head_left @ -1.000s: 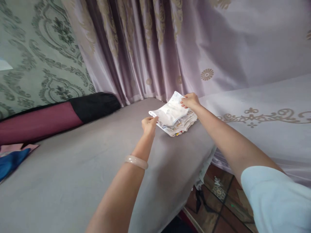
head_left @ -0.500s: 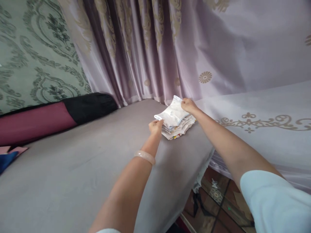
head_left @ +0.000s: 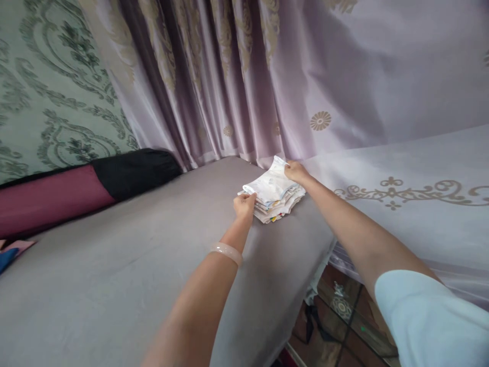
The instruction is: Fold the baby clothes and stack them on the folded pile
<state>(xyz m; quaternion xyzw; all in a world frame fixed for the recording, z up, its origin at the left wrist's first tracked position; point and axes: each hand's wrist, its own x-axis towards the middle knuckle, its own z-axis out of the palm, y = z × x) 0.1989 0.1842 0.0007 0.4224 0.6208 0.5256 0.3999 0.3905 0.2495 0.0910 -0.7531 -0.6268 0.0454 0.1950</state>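
A small white cloth garment [head_left: 268,183] with pale-blue edging and faint print lies spread over a stack of similar thin cloth pieces [head_left: 280,208]. My left hand [head_left: 244,204], with a pale bangle on the wrist, pinches its near-left corner. At the far-right edge, my right hand [head_left: 297,172] grips the same garment between thumb and fingers. Bits of yellow, red and green print show at the bottom of the stack. Its individual layers are too close together to tell apart fully.
The stack rests on a grey-covered bed [head_left: 133,265], near its right edge. Behind hangs a purple curtain [head_left: 244,102] with gold patterns. A maroon-and-black long bolster [head_left: 57,199] lies along the left wall. Pink and blue cloth [head_left: 15,250] is at far left; tiled floor [head_left: 344,331] shows below right.
Both hands have lowered the white garment slightly, so it now lies flatter and closer on the stack. The view has shifted a little.
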